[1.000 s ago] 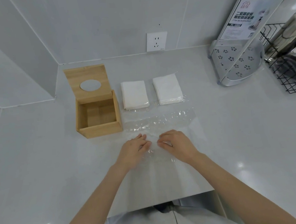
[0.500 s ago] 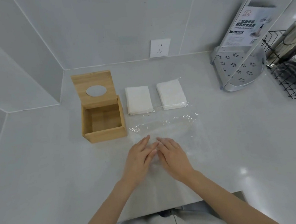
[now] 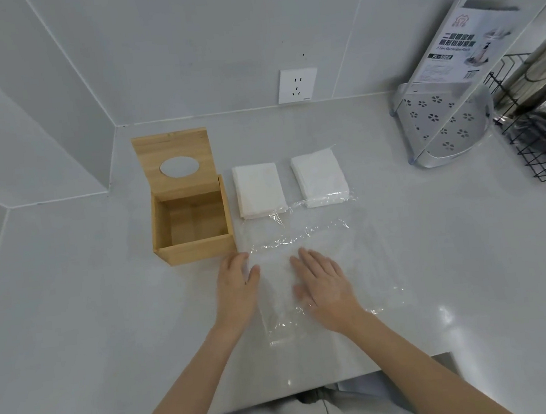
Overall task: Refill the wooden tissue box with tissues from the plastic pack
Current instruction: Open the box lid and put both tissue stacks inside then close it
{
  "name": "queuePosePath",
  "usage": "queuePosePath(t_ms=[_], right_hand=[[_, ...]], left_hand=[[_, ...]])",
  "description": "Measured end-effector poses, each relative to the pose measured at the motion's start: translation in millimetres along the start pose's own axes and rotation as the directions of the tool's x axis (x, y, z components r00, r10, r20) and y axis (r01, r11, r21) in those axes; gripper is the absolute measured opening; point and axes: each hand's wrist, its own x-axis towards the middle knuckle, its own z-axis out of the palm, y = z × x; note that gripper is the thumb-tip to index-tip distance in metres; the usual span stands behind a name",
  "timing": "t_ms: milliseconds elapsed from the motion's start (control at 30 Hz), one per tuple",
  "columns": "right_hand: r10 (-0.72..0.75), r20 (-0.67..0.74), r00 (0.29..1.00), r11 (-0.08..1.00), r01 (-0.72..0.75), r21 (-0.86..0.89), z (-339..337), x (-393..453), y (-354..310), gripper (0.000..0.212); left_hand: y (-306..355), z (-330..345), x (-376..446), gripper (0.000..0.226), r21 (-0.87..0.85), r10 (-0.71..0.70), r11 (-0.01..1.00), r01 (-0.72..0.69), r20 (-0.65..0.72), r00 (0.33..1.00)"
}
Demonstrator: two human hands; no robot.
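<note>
While your forearms reach in from the near edge of the grey counter (image 3: 75,328), both hands lie flat with fingers straight on the clear plastic wrapper (image 3: 365,264): your left hand (image 3: 236,285) on its left edge, your right hand (image 3: 320,282) near its middle, neither gripping anything. Beyond them the wooden tissue box (image 3: 192,225) stands empty, lid raised. To its right lie two white tissue stacks (image 3: 258,188), side by side. A wall socket (image 3: 297,85) sits farthest back.
</note>
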Motion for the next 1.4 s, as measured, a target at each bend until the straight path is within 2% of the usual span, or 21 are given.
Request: queuePosePath(t_ms=[100,200,300,433,533,633,700,767,900,1000,1100,1200,1267,1400], right_hand=[[-0.006,-0.059,0.998,1.0,0.008,0.021,-2,-5,-1,0.047],[0.007,-0.08,0.997,0.999,-0.005,0.033,-5,-3,-4,0.048],[0.003,-0.083,0.997,0.996,0.005,0.094,-3,0,-6,0.045],[-0.002,-0.083,0.997,0.997,0.009,0.079,1,17,-8,0.049],[0.102,-0.12,0.987,0.991,-0.091,0.094,5,34,-8,0.056],[0.164,-0.184,0.969,0.968,-0.122,0.22,4,51,-10,0.057],[0.181,-0.228,0.957,0.948,-0.108,0.301,4,61,-13,0.05],[0.254,-0.256,0.933,0.907,-0.138,0.397,3,72,-17,0.044],[0.43,-0.126,0.894,0.745,-0.273,0.609,-5,92,-30,0.04],[0.502,-0.023,0.865,0.728,-0.408,0.552,-8,103,-37,0.047],[0.562,0.006,0.827,0.712,-0.487,0.506,-10,108,-43,0.049],[0.658,0.042,0.752,0.627,-0.578,0.523,-15,114,-47,0.044],[0.696,0.086,0.713,0.55,-0.607,0.574,-16,118,-46,0.039],[0.709,0.11,0.697,0.448,-0.566,0.692,-19,118,-47,0.029]], left_hand=[[8,3,7,0.028,-0.104,-0.133,0.986,0.128,-0.042,0.99],[15,5,13,0.024,-0.252,-0.258,0.936,0.246,-0.015,0.966],[11,4,14,0.016,-0.364,-0.324,0.879,0.307,0.014,0.946],[2,-2,17,0.017,-0.458,-0.334,0.823,0.337,0.089,0.938],[-1,-5,17,0.019,-0.485,-0.328,0.808,0.335,0.104,0.939],[-2,-7,17,0.018,-0.568,-0.356,0.738,0.365,0.131,0.925],[-2,-9,19,0.016,-0.624,-0.367,0.684,0.377,0.152,0.918],[-1,-9,20,0.016,-0.632,-0.377,0.672,0.386,0.157,0.913],[-3,-11,22,0.018,-0.633,-0.395,0.657,0.409,0.172,0.902],[-4,-11,23,0.014,-0.615,-0.407,0.657,0.436,0.197,0.892],[-2,-13,23,0.009,-0.619,-0.408,0.644,0.449,0.217,0.887],[-1,-14,23,0.011,-0.626,-0.409,0.633,0.455,0.229,0.883],[0,-14,23,0.011,-0.633,-0.411,0.626,0.456,0.229,0.883],[2,-14,23,0.009,-0.626,-0.394,0.643,0.442,0.225,0.891]])
